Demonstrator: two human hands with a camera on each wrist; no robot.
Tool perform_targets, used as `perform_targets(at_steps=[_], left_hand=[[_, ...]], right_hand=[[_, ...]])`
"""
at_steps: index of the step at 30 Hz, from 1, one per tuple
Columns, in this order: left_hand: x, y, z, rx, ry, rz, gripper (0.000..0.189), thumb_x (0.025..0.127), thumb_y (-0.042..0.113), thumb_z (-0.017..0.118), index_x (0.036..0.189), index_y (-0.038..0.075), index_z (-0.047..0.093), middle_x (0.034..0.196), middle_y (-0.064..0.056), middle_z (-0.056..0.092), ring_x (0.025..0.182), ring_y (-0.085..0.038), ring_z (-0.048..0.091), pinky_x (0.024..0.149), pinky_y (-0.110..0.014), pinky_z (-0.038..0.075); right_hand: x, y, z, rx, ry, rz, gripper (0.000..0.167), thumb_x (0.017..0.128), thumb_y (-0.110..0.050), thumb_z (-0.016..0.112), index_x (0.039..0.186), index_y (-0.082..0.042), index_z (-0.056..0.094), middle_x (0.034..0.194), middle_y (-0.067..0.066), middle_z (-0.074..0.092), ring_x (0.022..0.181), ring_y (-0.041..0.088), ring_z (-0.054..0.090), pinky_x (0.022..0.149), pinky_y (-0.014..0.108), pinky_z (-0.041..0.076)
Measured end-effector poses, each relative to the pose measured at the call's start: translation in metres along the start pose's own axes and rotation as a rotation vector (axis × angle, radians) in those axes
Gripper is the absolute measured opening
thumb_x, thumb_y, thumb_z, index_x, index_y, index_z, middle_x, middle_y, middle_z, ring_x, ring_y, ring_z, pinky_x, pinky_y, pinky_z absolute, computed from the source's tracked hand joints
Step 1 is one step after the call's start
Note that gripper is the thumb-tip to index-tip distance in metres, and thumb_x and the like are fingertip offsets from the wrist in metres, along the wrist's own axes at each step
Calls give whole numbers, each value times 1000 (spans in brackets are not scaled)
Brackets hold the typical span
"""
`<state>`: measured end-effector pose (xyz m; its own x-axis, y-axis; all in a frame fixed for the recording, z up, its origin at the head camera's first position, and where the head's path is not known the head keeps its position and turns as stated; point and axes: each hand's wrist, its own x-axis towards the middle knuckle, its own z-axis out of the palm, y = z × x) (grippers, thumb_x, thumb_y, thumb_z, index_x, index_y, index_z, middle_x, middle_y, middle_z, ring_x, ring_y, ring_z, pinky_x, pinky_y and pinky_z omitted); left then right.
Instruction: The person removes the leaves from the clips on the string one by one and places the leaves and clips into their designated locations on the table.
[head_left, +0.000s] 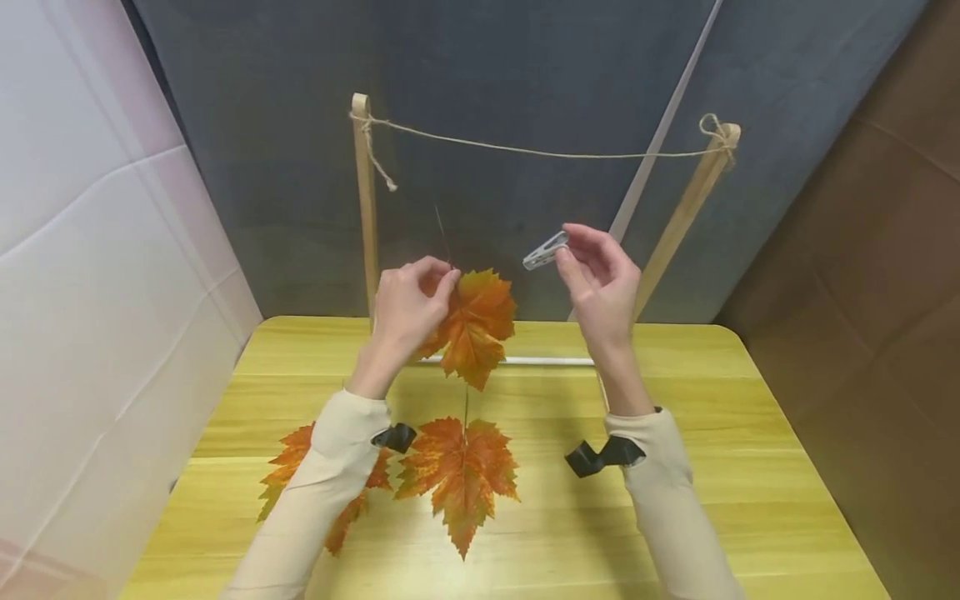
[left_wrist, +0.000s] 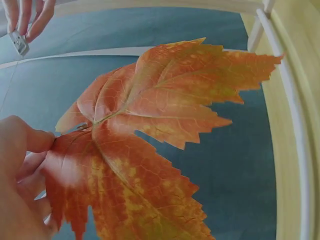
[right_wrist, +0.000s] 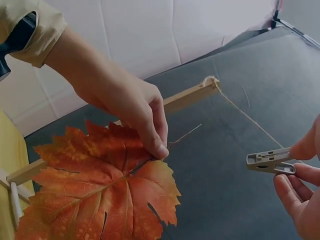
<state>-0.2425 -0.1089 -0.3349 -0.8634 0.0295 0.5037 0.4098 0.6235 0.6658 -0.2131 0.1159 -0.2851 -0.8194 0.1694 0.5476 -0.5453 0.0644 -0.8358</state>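
Observation:
My left hand (head_left: 411, 310) pinches an orange artificial maple leaf (head_left: 480, 321) near the base of its stem, and the thin stem points upward past the fingers. The leaf blade hangs beside that hand and fills much of the left wrist view. In my right hand (head_left: 603, 279) a grey clothespin (head_left: 546, 251) is held between thumb and fingers, its nose toward the left. In the right wrist view the clothespin (right_wrist: 270, 161) appears closed, with nothing in its nose. Above both hands a twine line (head_left: 525, 152) runs slack between two wooden posts; neither hand touches it.
Two more maple leaves lie on the wooden table (head_left: 675, 500): one leaf (head_left: 461, 475) in the middle, another leaf (head_left: 288, 471) partly hidden under the left sleeve. A left post (head_left: 366, 200) and a right post (head_left: 686, 217) hold the twine. A white rod (head_left: 551, 361) crosses low between them.

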Motion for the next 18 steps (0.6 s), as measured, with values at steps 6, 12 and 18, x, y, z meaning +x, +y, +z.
perform_targets(at_steps=[6, 12, 18], left_hand=[[-6, 2, 15, -12, -58, -34, 21, 97, 24, 67, 102, 5, 77, 87, -9, 77, 73, -25, 62, 71, -38, 47], [-16, 3, 39, -49, -84, -31, 16, 96, 21, 70, 99, 6, 76, 86, -7, 77, 73, -24, 65, 70, -37, 50], [-37, 1, 66, -132, -94, -86, 14, 97, 19, 69, 97, 5, 71, 85, -7, 76, 62, -17, 62, 59, -28, 46]], right_hand=[[-16, 6, -17, 4, 2, 82, 30, 94, 1, 65, 122, 11, 64, 108, 4, 68, 100, 15, 68, 97, 24, 54], [-31, 10, -34, -12, 32, 151, 31, 94, 4, 63, 125, 9, 63, 113, 5, 67, 107, 14, 68, 100, 24, 52], [-45, 17, -54, -67, 62, 213, 32, 95, 4, 62, 127, 6, 63, 114, 3, 65, 108, 14, 67, 99, 21, 52]])
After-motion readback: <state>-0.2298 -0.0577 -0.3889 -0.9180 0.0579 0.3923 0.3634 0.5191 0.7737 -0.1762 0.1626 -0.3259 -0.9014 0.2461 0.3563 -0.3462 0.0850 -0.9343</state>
